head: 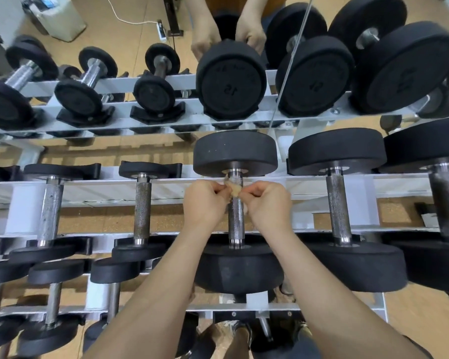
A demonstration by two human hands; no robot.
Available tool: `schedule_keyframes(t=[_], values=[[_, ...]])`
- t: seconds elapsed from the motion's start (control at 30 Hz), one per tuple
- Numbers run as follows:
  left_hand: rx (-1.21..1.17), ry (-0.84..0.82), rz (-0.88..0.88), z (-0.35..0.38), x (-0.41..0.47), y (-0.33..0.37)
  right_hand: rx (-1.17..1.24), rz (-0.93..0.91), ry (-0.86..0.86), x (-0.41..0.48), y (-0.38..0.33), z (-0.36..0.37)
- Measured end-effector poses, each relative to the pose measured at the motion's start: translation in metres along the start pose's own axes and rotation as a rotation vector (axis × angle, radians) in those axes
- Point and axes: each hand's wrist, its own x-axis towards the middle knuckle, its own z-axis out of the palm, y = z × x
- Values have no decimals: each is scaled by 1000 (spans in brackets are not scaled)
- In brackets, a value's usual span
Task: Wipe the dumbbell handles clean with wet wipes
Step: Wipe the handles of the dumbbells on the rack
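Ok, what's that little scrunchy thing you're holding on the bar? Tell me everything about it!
It is a small wipe, scrunched into a lump and looking yellowish-brown, perhaps from dirt. The left hand and right hand each pinch one side of it. It is pressed against the far end of a dumbbell's rough metal handle, close to the black round weight there. Whether it is wet cannot be told.

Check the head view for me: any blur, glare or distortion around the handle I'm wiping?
Head view: centre is sharp, knurling on the handle and the wipe read clearly; fisheye bends the rack rails toward the edges; the far-right dumbbell handle is smeared; lighting even, only small glints on chrome collars.
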Motion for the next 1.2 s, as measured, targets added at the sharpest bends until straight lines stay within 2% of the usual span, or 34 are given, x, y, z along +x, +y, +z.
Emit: schedule_keyframes(t=[0.07,0.13,0.17,0.27,0.3,0.37,0.5,0.6,0.7,0.77,0.8,0.87,0.93,1.0,1.07,1.2], values=[[143,-97,9,-6,-13,-6,-84,20,-118,-12,10,-8],[275,-158,25,-9,-21,-10,-63,63,-184,-17,18,-9],[249,-143,23,-9,-22,-9,-4,76,-161,-14,18,-8],[-72,13,-72,-2,-11,3,147,60,28,10,2,0],[-145,63,-96,1,-7,7,121,29,57,17,-4,3],[-147,80,-92,4,-3,6,22,-38,45,18,-4,7],[139,-129,-11,-7,-23,-12,-239,-42,-181,-16,20,-6],[354,-335,29,-9,-37,-19,-261,63,-425,-27,19,-21],[224,-538,1,-10,-40,-24,-312,21,-486,-21,6,-25],[105,-590,-25,-11,-47,-29,-246,-19,-514,-19,-1,-23],[78,-540,-16,-13,-53,-34,-243,-45,-537,-19,-2,-21],[41,-293,29,-14,-73,-44,-369,-148,-589,-25,-1,-20],[10,-57,2,-11,-97,-48,-529,-376,-550,-27,2,-23],[-33,4,-88,0,-115,-46,-516,-650,-506,-25,3,-26],[-71,67,-131,16,-126,-40,-490,-853,-619,-16,6,-28],[-31,273,-148,32,-122,-38,-638,-1178,-839,10,17,-16]])
